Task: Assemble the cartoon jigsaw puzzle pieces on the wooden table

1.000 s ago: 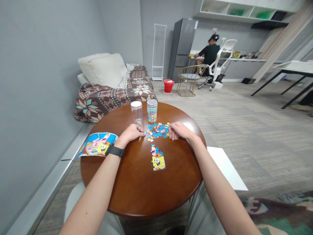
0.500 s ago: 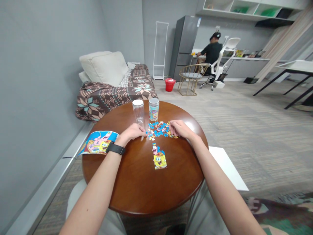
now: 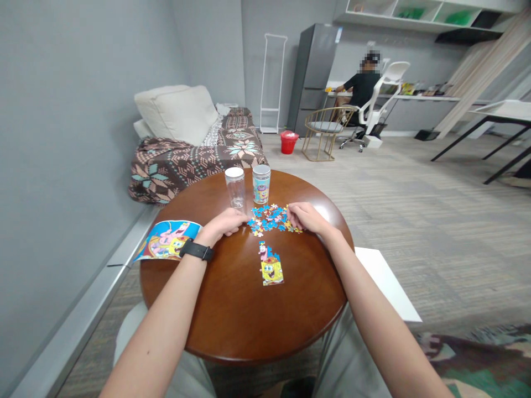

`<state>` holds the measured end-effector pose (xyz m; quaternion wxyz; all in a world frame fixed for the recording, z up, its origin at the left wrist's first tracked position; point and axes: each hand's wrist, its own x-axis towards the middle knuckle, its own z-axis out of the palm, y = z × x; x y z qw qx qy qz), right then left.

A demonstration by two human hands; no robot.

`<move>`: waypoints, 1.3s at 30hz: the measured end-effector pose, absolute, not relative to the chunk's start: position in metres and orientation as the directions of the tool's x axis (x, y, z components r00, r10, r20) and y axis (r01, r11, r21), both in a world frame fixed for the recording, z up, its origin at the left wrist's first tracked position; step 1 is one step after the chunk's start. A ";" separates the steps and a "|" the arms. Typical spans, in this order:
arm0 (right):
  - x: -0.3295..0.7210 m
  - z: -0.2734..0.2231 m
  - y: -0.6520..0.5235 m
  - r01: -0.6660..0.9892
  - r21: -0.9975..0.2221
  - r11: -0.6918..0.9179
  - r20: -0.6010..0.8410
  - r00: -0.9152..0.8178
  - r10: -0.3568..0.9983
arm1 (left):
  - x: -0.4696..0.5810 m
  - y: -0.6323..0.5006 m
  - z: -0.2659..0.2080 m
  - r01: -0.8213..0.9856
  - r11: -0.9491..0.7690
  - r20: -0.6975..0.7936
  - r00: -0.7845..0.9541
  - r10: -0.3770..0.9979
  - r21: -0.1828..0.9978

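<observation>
A heap of loose puzzle pieces [image 3: 270, 218], mostly blue, lies on the round wooden table [image 3: 232, 309]. My left hand [image 3: 224, 224], with a black watch on the wrist, rests at the heap's left edge, fingers curled onto the pieces. My right hand [image 3: 305, 217] touches the heap's right edge, fingers bent down on pieces. Nearer to me lies an assembled puzzle part [image 3: 270, 267] with yellow and pink cartoon figures. Whether either hand pinches a piece is hidden by the fingers.
Behind the heap stand a clear empty jar [image 3: 235, 187] and a printed tin [image 3: 261, 184]. A cartoon picture sheet [image 3: 168, 239] hangs over the table's left edge. A sofa with a patterned blanket [image 3: 194, 155] stands beyond, and a person sits at a far desk [image 3: 362, 88].
The view has shifted slightly. Both hands stay at the heap's edges, with only small finger movements among the pieces.
</observation>
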<state>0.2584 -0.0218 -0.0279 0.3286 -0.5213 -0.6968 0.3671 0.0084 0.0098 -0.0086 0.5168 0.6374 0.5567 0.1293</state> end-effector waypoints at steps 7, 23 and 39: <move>0.259 -0.028 -0.022 0.497 -0.847 0.189 0.068 -0.251 0.966 | 0.011 0.006 -0.005 0.468 0.216 -0.405 0.353 0.844 0.857; 0.258 -0.026 -0.023 0.529 -0.828 0.187 0.071 -0.231 0.970 | 0.011 0.010 -0.012 0.220 0.196 -0.277 0.440 0.854 0.956; 0.259 -0.026 -0.024 0.540 -0.823 0.174 0.063 -0.218 0.974 | 0.013 0.009 -0.012 0.118 0.267 -0.291 0.432 0.854 0.957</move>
